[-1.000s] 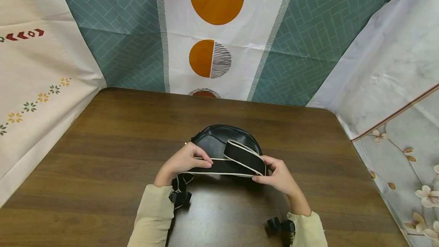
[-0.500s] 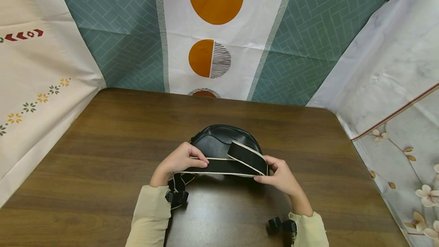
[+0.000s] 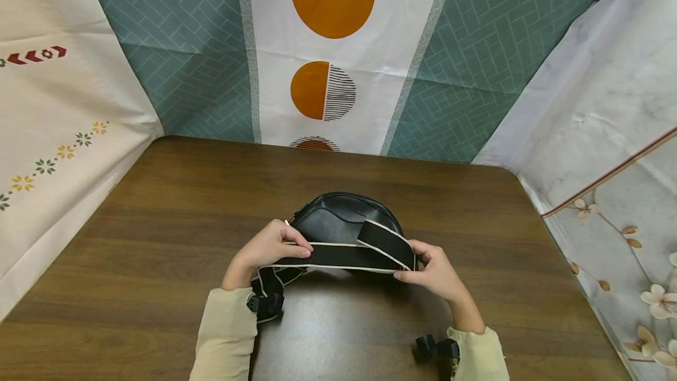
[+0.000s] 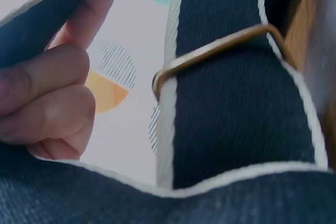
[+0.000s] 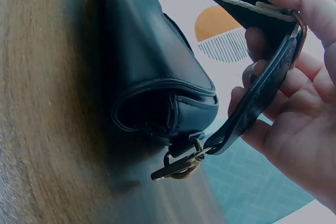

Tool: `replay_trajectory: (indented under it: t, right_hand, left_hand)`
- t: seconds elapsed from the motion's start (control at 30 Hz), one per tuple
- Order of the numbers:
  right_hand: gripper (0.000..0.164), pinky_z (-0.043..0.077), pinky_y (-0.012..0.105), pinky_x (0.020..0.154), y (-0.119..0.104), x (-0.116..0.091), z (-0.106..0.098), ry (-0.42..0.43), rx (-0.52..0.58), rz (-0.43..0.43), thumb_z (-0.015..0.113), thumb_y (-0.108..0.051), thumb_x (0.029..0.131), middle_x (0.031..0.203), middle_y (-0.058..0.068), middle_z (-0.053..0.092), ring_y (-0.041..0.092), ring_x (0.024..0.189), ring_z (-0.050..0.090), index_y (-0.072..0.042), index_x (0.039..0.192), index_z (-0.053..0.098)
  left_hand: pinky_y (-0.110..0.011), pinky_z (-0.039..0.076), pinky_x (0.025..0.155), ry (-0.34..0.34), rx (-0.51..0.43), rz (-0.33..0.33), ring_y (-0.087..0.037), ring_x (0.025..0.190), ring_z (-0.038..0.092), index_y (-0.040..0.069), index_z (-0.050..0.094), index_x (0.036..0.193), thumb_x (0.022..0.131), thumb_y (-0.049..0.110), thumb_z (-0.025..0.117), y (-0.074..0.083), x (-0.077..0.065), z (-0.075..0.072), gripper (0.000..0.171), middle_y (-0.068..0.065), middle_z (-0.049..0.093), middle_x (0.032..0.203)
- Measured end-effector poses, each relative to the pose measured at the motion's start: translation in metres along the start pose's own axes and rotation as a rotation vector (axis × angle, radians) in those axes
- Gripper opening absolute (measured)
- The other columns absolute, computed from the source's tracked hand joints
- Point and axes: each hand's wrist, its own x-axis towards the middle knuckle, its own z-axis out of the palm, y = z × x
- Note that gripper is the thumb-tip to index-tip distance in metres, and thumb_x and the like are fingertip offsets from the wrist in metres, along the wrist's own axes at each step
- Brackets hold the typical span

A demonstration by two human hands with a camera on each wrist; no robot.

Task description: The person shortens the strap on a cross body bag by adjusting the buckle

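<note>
A black half-round shoulder bag stands on the table, its wide black strap with cream edging stretched across its front. My left hand pinches the strap near the bag's left side. At the right end my right hand holds the strap where it folds back over itself. In the right wrist view, the strap's leather end runs past those fingers to a brass clasp at the bag's side. A brass slider sits on the strap in the left wrist view. More strap hangs below my left wrist.
The brown wooden table reaches back to a patterned cloth backdrop. Cloth also hangs at the left and right sides. Small black camera mounts are on both wrists.
My left hand has slid left along the strap. The folded end by my right hand has shortened and shifted right, and that hand has moved slightly right.
</note>
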Motion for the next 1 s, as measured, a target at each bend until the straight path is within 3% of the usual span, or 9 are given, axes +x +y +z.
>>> replay_trajectory:
  t: [0.37,0.6,0.83,1.0]
  right_hand:
    - [0.037,0.045,0.025,0.061,0.030,-0.001,-0.005,-0.014,0.022,-0.008,0.071,0.009,0.067,0.088,-0.008,0.062,0.011,0.071,0.056,0.008,0.102,0.059]
    - [0.038,0.047,0.026,0.063,0.027,-0.002,-0.007,-0.004,0.034,0.007,0.071,0.010,0.067,0.090,-0.003,0.063,0.012,0.073,0.057,0.009,0.103,0.059]
    - [0.037,0.046,0.027,0.059,0.024,0.001,-0.005,0.031,0.023,0.007,0.068,0.017,0.064,0.085,0.016,0.063,0.013,0.070,0.056,0.012,0.099,0.058]
    - [0.037,0.046,0.026,0.060,0.025,0.001,-0.005,0.044,0.048,0.010,0.070,0.014,0.065,0.085,0.013,0.064,0.012,0.071,0.056,0.009,0.099,0.059]
  left_hand:
    - [-0.025,0.046,0.065,0.010,-0.015,-0.007,-0.010,0.073,0.057,-0.002,0.071,0.081,0.075,0.006,0.070,-0.005,-0.006,-0.007,0.010,-0.006,0.067,0.077]
    - [-0.024,0.046,0.065,0.020,-0.026,-0.010,-0.009,0.072,0.057,-0.003,0.070,0.080,0.075,0.003,0.069,-0.010,-0.011,-0.013,0.008,-0.009,0.066,0.077]
    - [-0.023,0.045,0.064,-0.002,0.007,-0.024,-0.008,0.070,0.054,-0.001,0.070,0.079,0.076,0.005,0.069,-0.010,-0.008,-0.010,0.006,-0.004,0.065,0.075]
    - [-0.024,0.043,0.060,0.023,0.023,-0.080,-0.012,0.067,0.050,0.000,0.070,0.080,0.076,0.006,0.070,-0.005,-0.010,-0.009,0.008,-0.004,0.064,0.074]
